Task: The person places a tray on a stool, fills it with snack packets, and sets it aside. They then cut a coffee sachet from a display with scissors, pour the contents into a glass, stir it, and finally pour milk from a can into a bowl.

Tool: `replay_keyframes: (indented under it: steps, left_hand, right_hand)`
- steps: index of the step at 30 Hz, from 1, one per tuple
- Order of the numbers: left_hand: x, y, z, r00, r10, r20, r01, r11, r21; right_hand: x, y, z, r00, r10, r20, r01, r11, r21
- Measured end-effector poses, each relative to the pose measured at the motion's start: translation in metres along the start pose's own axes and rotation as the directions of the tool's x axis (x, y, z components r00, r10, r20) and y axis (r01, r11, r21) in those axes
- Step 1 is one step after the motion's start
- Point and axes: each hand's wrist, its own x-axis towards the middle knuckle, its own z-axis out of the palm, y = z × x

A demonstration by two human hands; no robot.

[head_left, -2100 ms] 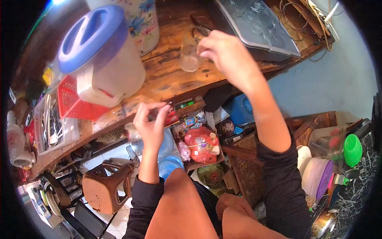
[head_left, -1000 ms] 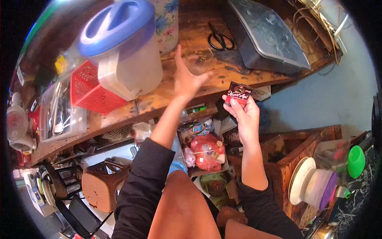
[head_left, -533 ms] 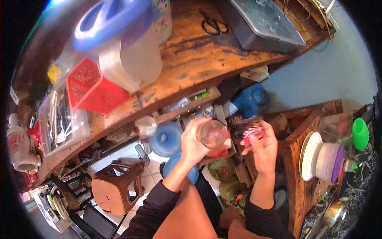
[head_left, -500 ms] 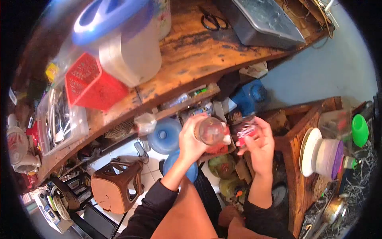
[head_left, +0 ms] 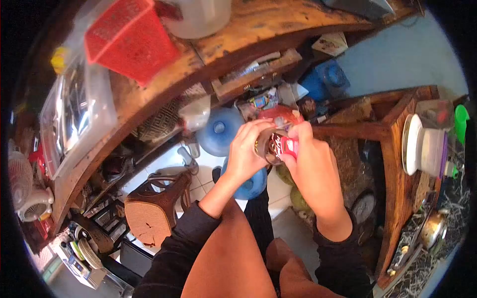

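My left hand (head_left: 244, 155) is wrapped around a clear drinking glass (head_left: 272, 159) in front of my lap. A small red and dark-brown packet with white script lettering (head_left: 287, 145) is pinched in my right hand (head_left: 318, 174), its fingers curled over the top. The packet overlaps the glass's mouth in this view, and both hands are close together. What is inside the glass is largely hidden by the packet and fingers. Just beyond the hands shows a reddish container (head_left: 276, 113).
A wooden counter (head_left: 198, 54) curves overhead with a red plastic basket (head_left: 131, 42) and a clear cutlery tray (head_left: 82, 109). Blue water jugs (head_left: 218, 133) stand below. A brown stool (head_left: 149, 216) is at left; a wooden stand (head_left: 397, 149) with white-lidded container (head_left: 411, 144) at right.
The right hand has brought the packet leftward over the glass, and the two now overlap. My view has shifted, so the counter appears higher up.
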Motion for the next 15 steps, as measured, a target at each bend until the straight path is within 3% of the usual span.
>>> replay_keyframes:
  steps: [1, 3, 5, 7, 8, 9, 12, 15]
  left_hand:
    - [-0.005, -0.002, 0.003, 1.000, -0.006, 0.018, 0.007, 1.000, -0.009]
    - [-0.013, -0.004, 0.006, 1.000, -0.028, -0.010, 0.028, 0.999, -0.025]
    - [-0.018, -0.004, 0.009, 1.000, -0.020, -0.018, 0.019, 0.998, -0.057]
    - [-0.021, 0.001, 0.009, 0.992, -0.117, -0.044, 0.112, 0.988, -0.105]
    - [-0.023, -0.001, 0.010, 0.989, -0.141, -0.043, 0.135, 0.984, -0.116]
    - [-0.024, -0.001, 0.010, 0.990, -0.136, -0.045, 0.130, 0.984, -0.119]
    - [-0.024, 0.005, 0.008, 0.984, -0.174, -0.039, 0.167, 0.976, -0.142]
    - [-0.024, 0.009, 0.008, 0.985, -0.169, -0.039, 0.163, 0.980, -0.115]
  right_hand:
    - [-0.001, -0.004, 0.006, 1.000, 0.021, 0.004, -0.021, 1.000, 0.003]
    - [-0.004, -0.010, 0.016, 0.984, 0.102, -0.144, -0.110, 0.993, -0.046]
    - [-0.010, -0.006, 0.025, 0.977, 0.070, -0.201, -0.074, 0.997, -0.014]
    - [-0.015, -0.002, 0.032, 0.962, 0.059, -0.267, -0.021, 0.989, 0.144]
    - [-0.016, 0.006, 0.039, 0.930, -0.069, -0.361, 0.103, 0.992, 0.075]
    - [-0.018, 0.011, 0.041, 0.928, -0.071, -0.365, 0.104, 0.992, 0.071]
    - [-0.023, 0.014, 0.044, 0.742, -0.300, -0.599, 0.275, 0.952, -0.137]
    - [-0.031, 0.012, 0.047, 0.754, -0.176, -0.633, 0.194, 0.980, -0.042]
